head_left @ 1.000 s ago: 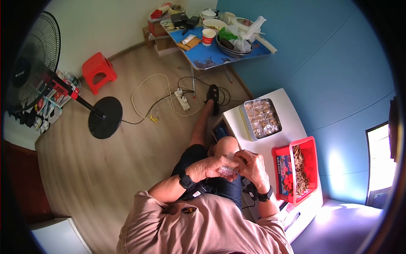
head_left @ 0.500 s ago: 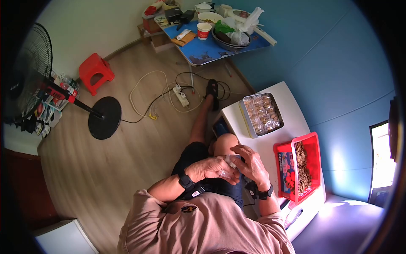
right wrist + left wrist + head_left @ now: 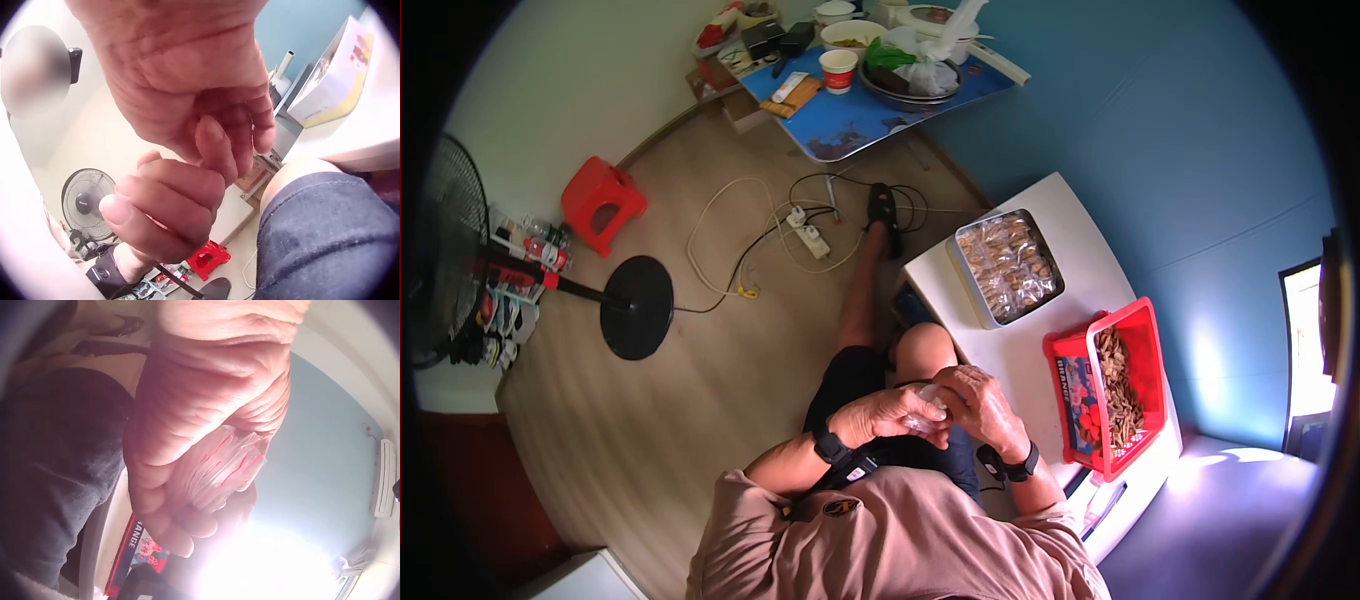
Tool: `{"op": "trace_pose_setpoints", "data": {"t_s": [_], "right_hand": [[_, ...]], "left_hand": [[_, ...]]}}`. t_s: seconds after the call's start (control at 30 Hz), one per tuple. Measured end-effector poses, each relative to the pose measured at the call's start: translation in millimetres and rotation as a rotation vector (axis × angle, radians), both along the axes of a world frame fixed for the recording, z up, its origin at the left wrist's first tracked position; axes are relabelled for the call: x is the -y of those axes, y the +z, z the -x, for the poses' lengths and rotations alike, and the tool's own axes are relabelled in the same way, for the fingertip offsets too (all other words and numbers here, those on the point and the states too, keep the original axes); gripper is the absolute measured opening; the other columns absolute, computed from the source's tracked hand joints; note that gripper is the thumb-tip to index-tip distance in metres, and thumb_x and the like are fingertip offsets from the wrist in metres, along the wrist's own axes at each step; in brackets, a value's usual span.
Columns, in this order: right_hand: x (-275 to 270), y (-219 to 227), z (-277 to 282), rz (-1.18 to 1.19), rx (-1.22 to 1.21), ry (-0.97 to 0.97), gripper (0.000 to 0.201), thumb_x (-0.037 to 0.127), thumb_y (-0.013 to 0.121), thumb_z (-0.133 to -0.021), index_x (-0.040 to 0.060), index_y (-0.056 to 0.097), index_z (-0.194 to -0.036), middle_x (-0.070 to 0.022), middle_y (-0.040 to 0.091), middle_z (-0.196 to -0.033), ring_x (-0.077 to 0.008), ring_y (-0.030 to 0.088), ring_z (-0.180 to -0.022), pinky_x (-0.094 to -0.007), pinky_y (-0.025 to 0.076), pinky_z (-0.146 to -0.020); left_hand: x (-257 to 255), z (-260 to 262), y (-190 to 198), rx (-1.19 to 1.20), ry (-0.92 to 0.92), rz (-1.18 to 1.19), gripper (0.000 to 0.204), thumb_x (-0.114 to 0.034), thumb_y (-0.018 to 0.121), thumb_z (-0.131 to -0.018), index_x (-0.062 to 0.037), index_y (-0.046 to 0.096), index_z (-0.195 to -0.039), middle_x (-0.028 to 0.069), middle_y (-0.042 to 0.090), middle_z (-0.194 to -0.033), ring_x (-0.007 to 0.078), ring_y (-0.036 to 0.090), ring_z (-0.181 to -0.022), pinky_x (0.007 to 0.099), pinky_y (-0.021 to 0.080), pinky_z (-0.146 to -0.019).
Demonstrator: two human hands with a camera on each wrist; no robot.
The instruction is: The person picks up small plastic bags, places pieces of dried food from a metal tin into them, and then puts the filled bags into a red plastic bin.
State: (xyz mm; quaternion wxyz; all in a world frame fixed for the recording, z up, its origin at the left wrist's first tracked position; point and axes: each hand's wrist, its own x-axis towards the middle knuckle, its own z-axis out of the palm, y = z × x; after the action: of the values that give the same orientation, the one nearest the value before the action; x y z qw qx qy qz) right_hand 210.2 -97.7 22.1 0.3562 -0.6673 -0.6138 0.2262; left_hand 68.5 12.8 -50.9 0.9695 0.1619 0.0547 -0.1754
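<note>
My left hand (image 3: 880, 415) holds a bunch of small clear zip bags (image 3: 219, 469) with red seal lines, its fingers curled under them in the left wrist view. My right hand (image 3: 988, 408) meets it above the lap, bent fingertips pinching at the edge of the bags. In the right wrist view the right hand's curled fingers and the left thumb overlap, hiding the pinched part. To the right, a red basket (image 3: 1155, 390) contains brown dried strips (image 3: 1118, 390). Beyond it sits an open tin (image 3: 972, 285) filled with small clear packets (image 3: 1008, 262).
Basket and tin stand on a white cabinet (image 3: 1090, 240). A blue table (image 3: 820, 135) further off carries bowls, a paper cup (image 3: 838, 72) and plastic bags. On the floor are a black fan (image 3: 637, 305), a red stool (image 3: 603, 205) and a power strip (image 3: 808, 238) with cables.
The right hand's fingers, raised and spread at the bags half a second ago, have come together at the left fingertips. The left hand keeps its hold; the head view has shifted.
</note>
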Motion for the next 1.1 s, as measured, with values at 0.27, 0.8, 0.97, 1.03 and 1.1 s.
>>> {"op": "trace_pose_setpoints", "data": {"t_s": [0.27, 0.8, 0.97, 1.03, 1.1], "right_hand": [[-11.5, -7.7, -22.5, -0.037, 0.019, 0.081, 0.012, 0.005, 0.065, -0.076, 0.0008, 0.063, -0.087, -0.014, 0.066, -0.082, -0.0334, 0.064, -0.077, -0.0406, 0.05, -0.074], [-19.9, -2.0, -128.5, 0.17, 0.406, -0.606, 0.014, 0.012, 0.064, -0.083, 0.0045, 0.066, -0.095, -0.0159, 0.064, -0.084, -0.0351, 0.064, -0.075, -0.0442, 0.05, -0.064], [-20.0, -24.4, -145.3, 0.348, 0.551, -0.68, 0.028, 0.026, 0.072, -0.075, 0.0057, 0.066, -0.093, -0.0132, 0.065, -0.088, -0.0341, 0.064, -0.081, -0.0451, 0.05, -0.067], [-23.2, -28.5, -143.9, 0.361, 0.558, -0.681, 0.03, 0.029, 0.073, -0.073, 0.006, 0.067, -0.092, -0.0122, 0.065, -0.087, -0.0333, 0.065, -0.081, -0.0439, 0.05, -0.068], [-25.7, -32.5, -143.5, 0.354, 0.592, -0.721, 0.033, 0.033, 0.076, -0.069, 0.0059, 0.066, -0.086, -0.011, 0.065, -0.086, -0.0322, 0.064, -0.079, -0.0439, 0.049, -0.067]], "left_hand": [[-7.1, -9.3, -8.1, -0.018, -0.1, -0.082, 0.019, -0.017, 0.066, -0.086, -0.0002, 0.063, -0.093, 0.0086, 0.063, -0.085, 0.0224, 0.066, -0.086, 0.0413, 0.053, -0.089], [-19.7, -43.0, -8.6, -0.138, -0.011, -0.009, 0.018, 0.003, 0.049, -0.063, -0.0096, 0.045, -0.076, 0.0016, 0.049, -0.076, 0.0195, 0.055, -0.074, 0.0334, 0.049, -0.078], [-20.2, -41.7, -16.1, -0.188, -0.019, 0.096, 0.018, 0.001, 0.052, -0.063, -0.0095, 0.046, -0.077, 0.0021, 0.049, -0.076, 0.0203, 0.054, -0.074, 0.0347, 0.049, -0.077], [-20.6, -41.2, -16.9, -0.198, -0.019, 0.11, 0.018, 0.001, 0.052, -0.064, -0.0095, 0.046, -0.077, 0.0024, 0.05, -0.076, 0.0204, 0.054, -0.075, 0.0349, 0.048, -0.077], [-20.3, -41.2, -15.6, -0.203, -0.009, 0.129, 0.017, 0.0, 0.053, -0.065, -0.0094, 0.047, -0.077, 0.0027, 0.05, -0.076, 0.0205, 0.054, -0.074, 0.0347, 0.048, -0.077]]}}
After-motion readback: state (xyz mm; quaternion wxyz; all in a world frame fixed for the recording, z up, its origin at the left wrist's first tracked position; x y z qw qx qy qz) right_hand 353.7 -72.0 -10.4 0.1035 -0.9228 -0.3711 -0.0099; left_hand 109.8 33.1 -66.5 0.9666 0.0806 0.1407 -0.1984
